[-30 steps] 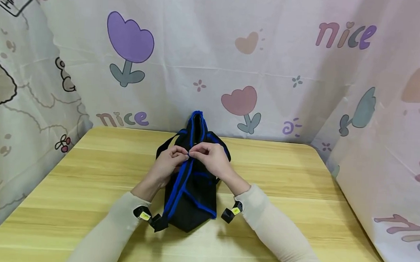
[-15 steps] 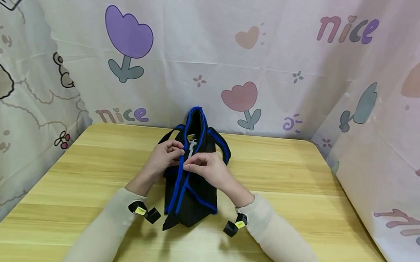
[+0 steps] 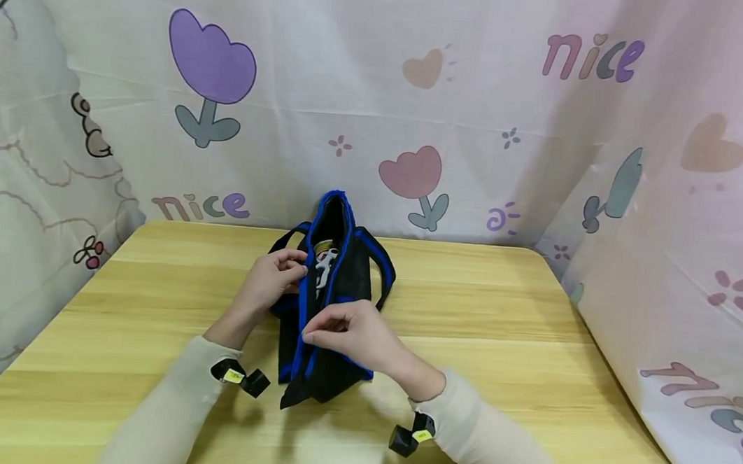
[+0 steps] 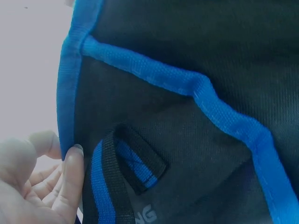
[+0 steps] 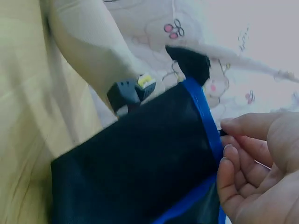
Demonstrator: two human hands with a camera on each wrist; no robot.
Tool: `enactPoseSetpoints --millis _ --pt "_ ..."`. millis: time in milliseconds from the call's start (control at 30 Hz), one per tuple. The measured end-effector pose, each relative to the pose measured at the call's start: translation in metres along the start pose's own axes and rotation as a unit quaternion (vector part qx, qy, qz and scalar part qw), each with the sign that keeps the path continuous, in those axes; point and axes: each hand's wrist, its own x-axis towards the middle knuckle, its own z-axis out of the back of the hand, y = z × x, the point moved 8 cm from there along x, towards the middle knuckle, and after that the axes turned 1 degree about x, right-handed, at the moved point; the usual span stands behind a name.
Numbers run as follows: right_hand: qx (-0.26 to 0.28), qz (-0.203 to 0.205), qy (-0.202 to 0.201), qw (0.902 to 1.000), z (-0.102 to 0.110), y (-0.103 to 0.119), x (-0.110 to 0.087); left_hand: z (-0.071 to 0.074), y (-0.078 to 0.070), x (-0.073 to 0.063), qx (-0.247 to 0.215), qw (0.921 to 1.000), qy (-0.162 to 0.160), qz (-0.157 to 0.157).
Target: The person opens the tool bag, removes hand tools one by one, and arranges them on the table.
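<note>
A black bag (image 3: pixel 356 277) with blue trim stands on the table, its zipped top gaping at the far part. My left hand (image 3: pixel 267 280) pinches the blue-edged rim on the left side, and the left wrist view shows thumb and finger on that blue edging (image 4: pixel 69 93). Closer to me, my right hand (image 3: pixel 360 336) pinches a small dark zipper pull (image 5: pixel 222 133) at the top seam. Within the opening sit a white-and-grey item (image 3: pixel 325 266) and something with a yellowish round top (image 3: pixel 325 246); their kinds are unclear.
Black carry straps (image 3: pixel 380 260) with blue stripes loop out on both sides of the bag. A wooden table (image 3: pixel 478 364) lies beneath it. Printed cloth (image 3: pixel 304 67) hangs behind and along both sides.
My right hand has come toward me along the top seam, away from the left hand. The bag's mouth has opened wider, exposing the contents. The left hand stays at the rim.
</note>
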Motion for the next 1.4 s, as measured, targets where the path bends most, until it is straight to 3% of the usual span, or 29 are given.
enactPoseSetpoints --millis 100,300,633,933,1067,1167,1267,1400 --pt "-0.029 0.03 0.024 0.9989 -0.01 0.011 -0.005 0.007 0.001 -0.001 0.014 0.9999 -0.007 -0.002" --pt "-0.055 0.05 0.062 0.9953 -0.017 0.03 -0.017 0.011 0.0 -0.001 0.014 0.9998 -0.01 -0.004" --pt "-0.013 0.054 0.099 0.9935 -0.014 0.042 -0.023 0.022 -0.006 -0.004 0.015 0.9993 -0.032 -0.015" --pt "-0.018 0.035 -0.009 0.9992 0.022 0.029 -0.008 0.016 -0.014 -0.003 0.109 0.992 -0.038 -0.051" --pt "-0.058 0.007 -0.055 0.9968 0.039 0.02 0.005 0.011 -0.019 -0.005 0.152 0.9866 -0.03 -0.05" --pt "-0.13 -0.011 -0.105 0.9859 0.052 0.014 0.017 0.007 -0.023 -0.006 0.204 0.9774 -0.025 -0.051" --pt "-0.214 -0.03 -0.15 0.9649 0.063 0.008 0.029 0.006 -0.029 -0.005 0.257 0.9641 -0.031 -0.058" --pt "-0.292 -0.063 -0.165 0.9401 0.071 -0.004 0.045 0.006 -0.035 -0.003 0.288 0.9555 -0.025 -0.06"
